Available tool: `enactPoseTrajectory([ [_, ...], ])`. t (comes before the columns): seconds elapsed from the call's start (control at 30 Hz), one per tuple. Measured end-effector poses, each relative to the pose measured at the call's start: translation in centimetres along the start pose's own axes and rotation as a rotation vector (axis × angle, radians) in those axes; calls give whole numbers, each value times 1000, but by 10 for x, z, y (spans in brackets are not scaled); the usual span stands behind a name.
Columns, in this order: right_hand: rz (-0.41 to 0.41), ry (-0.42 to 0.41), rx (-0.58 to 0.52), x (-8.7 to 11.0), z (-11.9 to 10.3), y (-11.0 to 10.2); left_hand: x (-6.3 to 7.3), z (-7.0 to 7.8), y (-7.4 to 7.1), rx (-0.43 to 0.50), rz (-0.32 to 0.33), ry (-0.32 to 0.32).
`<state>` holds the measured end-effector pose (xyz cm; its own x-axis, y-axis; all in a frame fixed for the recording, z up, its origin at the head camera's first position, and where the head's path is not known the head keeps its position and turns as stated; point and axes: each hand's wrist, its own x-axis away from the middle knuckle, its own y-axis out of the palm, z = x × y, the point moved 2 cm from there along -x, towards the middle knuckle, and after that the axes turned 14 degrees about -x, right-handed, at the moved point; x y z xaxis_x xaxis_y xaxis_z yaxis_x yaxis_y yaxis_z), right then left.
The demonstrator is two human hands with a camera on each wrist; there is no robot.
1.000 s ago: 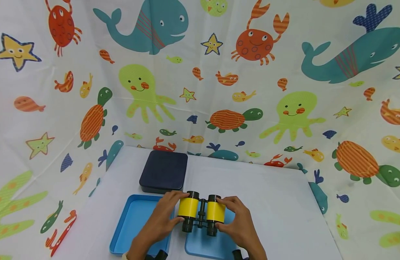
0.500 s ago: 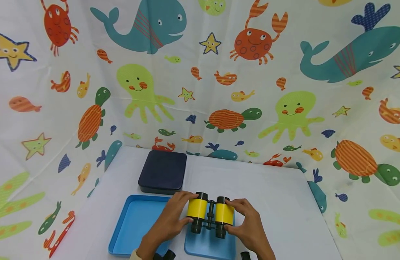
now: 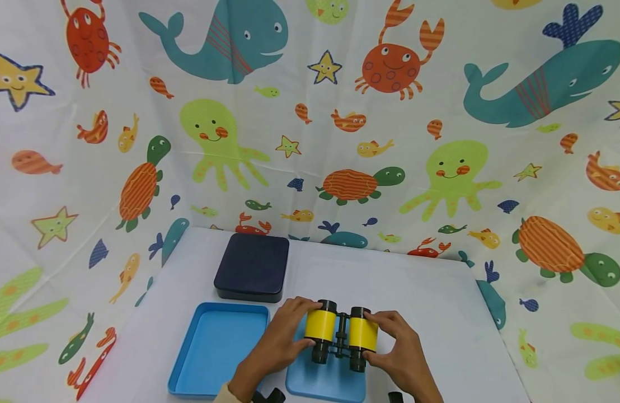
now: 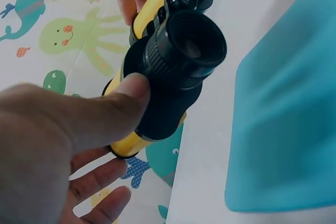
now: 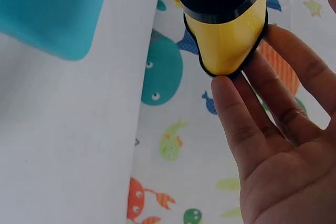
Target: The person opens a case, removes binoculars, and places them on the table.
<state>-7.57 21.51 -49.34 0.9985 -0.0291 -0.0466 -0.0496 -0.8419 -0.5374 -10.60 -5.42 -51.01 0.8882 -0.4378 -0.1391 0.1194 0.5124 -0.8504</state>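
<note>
Yellow and black binoculars (image 3: 320, 326) are held between both hands, above a light blue flat tray or lid (image 3: 325, 383) in the head view. My left hand (image 3: 277, 342) pinches the left barrel, fingers at its far end and thumb at its near end. On the other barrel, my right hand (image 3: 407, 354) has a similar grip. The left wrist view shows the left thumb (image 4: 128, 95) pressed to the black eyepiece end of the binoculars (image 4: 163, 106). In the right wrist view, the right fingertips (image 5: 223, 85) touch the front end of the yellow barrel (image 5: 226, 45).
A blue rectangular tray (image 3: 219, 347) lies to the left on the white table (image 3: 416, 302). Behind it sits a dark navy box (image 3: 252, 266). A cloth printed with sea animals (image 3: 290, 84) hangs behind and at the sides.
Both hands have moved to the right together, carrying the binoculars with them across the light blue tray or lid. The grip looks the same. The tray and navy box stay in place.
</note>
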Motion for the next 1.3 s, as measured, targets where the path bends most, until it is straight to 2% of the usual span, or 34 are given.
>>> enactPoseTrajectory([
  [0.4,-7,50,3,3,12,-17,-8,9,15,23,1,61],
  [0.87,9,87,24,7,29,-39,-21,27,34,3,-13,72],
  [1.3,18,163,-12,10,52,-55,-33,40,58,-28,-4,87],
])
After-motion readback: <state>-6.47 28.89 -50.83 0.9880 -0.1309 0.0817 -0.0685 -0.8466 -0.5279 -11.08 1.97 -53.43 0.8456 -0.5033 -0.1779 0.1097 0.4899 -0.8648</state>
